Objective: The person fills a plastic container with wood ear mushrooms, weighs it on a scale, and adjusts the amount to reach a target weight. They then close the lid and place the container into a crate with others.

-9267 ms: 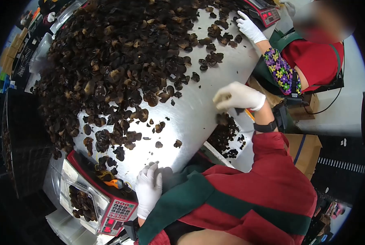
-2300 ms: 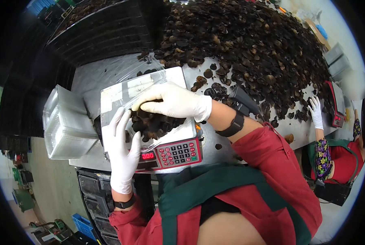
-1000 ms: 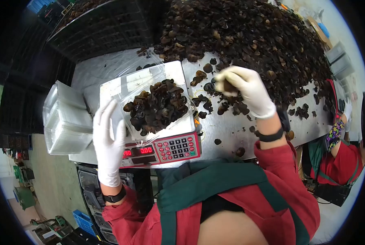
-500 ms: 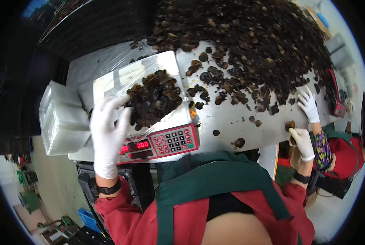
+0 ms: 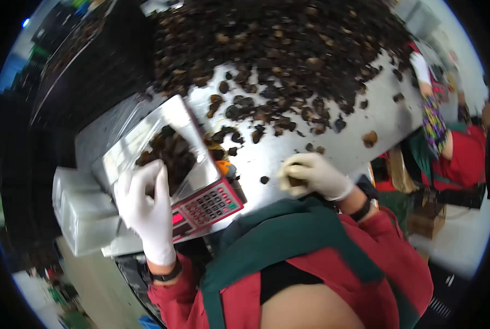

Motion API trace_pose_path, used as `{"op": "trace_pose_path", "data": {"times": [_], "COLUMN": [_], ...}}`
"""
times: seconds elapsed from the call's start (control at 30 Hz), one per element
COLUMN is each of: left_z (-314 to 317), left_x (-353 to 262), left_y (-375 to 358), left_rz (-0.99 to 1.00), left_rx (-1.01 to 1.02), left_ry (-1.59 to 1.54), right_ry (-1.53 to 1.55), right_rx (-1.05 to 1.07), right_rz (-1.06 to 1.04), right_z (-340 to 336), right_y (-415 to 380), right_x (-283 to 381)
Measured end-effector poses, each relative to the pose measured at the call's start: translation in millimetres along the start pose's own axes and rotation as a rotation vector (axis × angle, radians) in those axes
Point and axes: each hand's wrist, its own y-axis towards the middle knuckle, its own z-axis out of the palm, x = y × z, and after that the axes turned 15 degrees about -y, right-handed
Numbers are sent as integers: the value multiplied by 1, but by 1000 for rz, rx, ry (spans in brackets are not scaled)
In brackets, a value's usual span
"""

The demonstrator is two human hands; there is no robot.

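My left hand (image 5: 146, 205), in a white glove, is at the near left edge of a dark wood ear mushroom pile (image 5: 173, 156). Its thumb and fingers are pinched together; what lies between them is hidden. Under the pile is a digital scale (image 5: 209, 205) with a red keypad panel and a pale metal plate. My right hand (image 5: 316, 176), also gloved, is curled over the table to the right of the scale. A dark wood ear mushroom (image 5: 297, 178) shows between its fingers.
A large heap of wood ear mushrooms (image 5: 278, 49) covers the table's far side, with loose pieces nearer me. Clear plastic trays (image 5: 83, 211) are stacked left of the scale. At the right, a co-worker's gloved hand (image 5: 420, 68) is near another red scale (image 5: 437, 85).
My right hand has moved left from the table's right part toward the scale. My left hand's fingers have closed into a pinch. The co-worker's hand has drawn away from the heap's near edge.
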Motion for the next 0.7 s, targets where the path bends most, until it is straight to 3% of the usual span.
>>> {"op": "trace_pose_path", "data": {"times": [0.1,0.13,0.2,0.3,0.33,0.4,0.47,0.57,0.6,0.63,0.67,0.7], "left_z": [22,32,60,72,68,63,55,45,44,44,45,47], "left_x": [-26,-39,-46,-52,-52,-46,-35,-20,-16,-14,-14,-15], "left_y": [-26,-30,-41,-43,-43,-40,-41,-51,-54,-57,-57,-56], "left_rz": [158,236,274,192,132,147,89,-76,-90,-109,-128,-122], "left_rx": [169,314,590,736,726,654,634,639,650,663,673,679], "left_ry": [-145,-199,-294,-429,-469,-384,-349,-388,-374,-384,-391,-392], "right_ry": [-23,507,556,391,323,56,-192,-494,-512,-719,-626,-815], "right_rx": [265,454,383,334,335,238,270,-8,-197,-421,-693,-976], "right_rz": [-265,-80,-4,-83,-118,3,-52,304,299,115,80,170], "right_z": [26,35,40,16,-1,-40,-83,-119,-128,-142,-150,-149], "right_y": [21,28,21,8,-3,-36,-75,-130,-137,-137,-129,-118], "right_x": [-8,-16,-10,-28,-33,-43,-60,-45,-51,-63,-75,-70]}}
